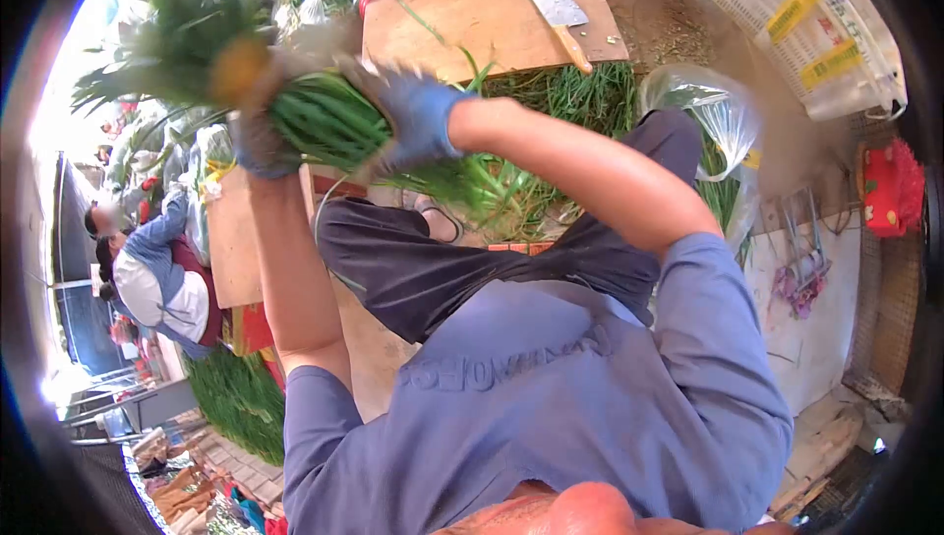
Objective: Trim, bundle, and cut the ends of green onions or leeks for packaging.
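Observation:
A thick bunch of long green chives (329,120) is held up in front of me at the left, its leafy end smeared by motion. Around it, near the leafy end, is an orange-yellow band (241,71). My left hand (264,137), in a dark glove, is closed around the bunch just below the band. Blue-gloved, my right hand (415,117) grips the bunch further down toward the stems. Loose chives (492,186) lie beneath my hands, between my knees. A cleaver (559,14) with a wooden handle rests on the wooden board (462,4) ahead.
More chives (590,97) lie under the board's near edge. A clear plastic bag (708,122) with greens stands by my right knee. Another person (162,284) sits at the left, near a chive pile (231,392). A white printed sack (806,24) is at the upper right.

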Available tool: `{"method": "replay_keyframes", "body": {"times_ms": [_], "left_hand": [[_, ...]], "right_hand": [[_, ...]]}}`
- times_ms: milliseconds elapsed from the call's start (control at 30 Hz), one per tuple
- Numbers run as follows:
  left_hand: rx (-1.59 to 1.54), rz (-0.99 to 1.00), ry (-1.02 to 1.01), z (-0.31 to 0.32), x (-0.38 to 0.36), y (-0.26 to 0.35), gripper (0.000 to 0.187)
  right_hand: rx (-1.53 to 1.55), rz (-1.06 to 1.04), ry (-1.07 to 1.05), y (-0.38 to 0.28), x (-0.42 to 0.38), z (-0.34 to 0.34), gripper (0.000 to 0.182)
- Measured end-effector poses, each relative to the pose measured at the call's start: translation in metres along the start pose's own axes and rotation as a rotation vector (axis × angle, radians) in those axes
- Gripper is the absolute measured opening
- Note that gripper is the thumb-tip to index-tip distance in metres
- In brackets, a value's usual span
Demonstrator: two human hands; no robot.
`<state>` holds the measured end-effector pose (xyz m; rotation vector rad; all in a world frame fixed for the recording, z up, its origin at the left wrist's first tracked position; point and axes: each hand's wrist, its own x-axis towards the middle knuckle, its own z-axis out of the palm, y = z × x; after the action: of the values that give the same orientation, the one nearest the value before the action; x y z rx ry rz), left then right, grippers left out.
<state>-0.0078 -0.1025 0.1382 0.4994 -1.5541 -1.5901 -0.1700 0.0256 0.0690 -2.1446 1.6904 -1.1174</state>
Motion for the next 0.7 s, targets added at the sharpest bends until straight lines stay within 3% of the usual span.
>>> {"method": "replay_keyframes", "body": {"times_ms": [67, 133, 200, 300, 333, 467, 533, 633, 700], "left_hand": [[-0.097, 0.115, -0.006, -0.002, 0.015, 0.034, 0.025], [0.029, 0.204, 0.028, -0.028, 0.037, 0.052, 0.027], [0.028, 0.167, 0.079, -0.038, 0.053, 0.069, 0.025], [-0.154, -0.067, 0.172, -0.061, 0.076, 0.093, 0.018], [-0.104, -0.01, 0.189, -0.079, 0.085, 0.09, 0.018], [0.27, 0.124, 0.276, -0.177, 0.128, 0.068, 0.024], [0.317, 0.118, 0.319, -0.163, 0.13, 0.078, 0.024], [0.409, 0.201, 0.333, -0.118, 0.108, 0.097, 0.02], [0.063, -0.047, 0.45, -0.066, 0.091, 0.128, 0.021]], "right_hand": [[0.218, -0.089, 0.016, 0.019, -0.02, 0.011, 0.127], [0.227, -0.062, -0.065, 0.031, -0.05, 0.017, 0.125], [0.241, 0.249, -0.425, 0.048, -0.076, 0.031, 0.094], [0.357, 0.252, -0.154, 0.088, -0.114, 0.07, 0.041], [0.331, 0.294, -0.117, 0.093, -0.124, 0.068, 0.029], [0.06, 0.472, -0.374, 0.134, -0.175, 0.091, 0.03], [-0.132, 0.507, -0.745, 0.138, -0.185, 0.094, 0.036], [0.016, 0.483, -0.822, 0.131, -0.197, 0.075, 0.052], [-0.07, 0.126, -0.167, 0.111, -0.191, 0.086, 0.067]]}}
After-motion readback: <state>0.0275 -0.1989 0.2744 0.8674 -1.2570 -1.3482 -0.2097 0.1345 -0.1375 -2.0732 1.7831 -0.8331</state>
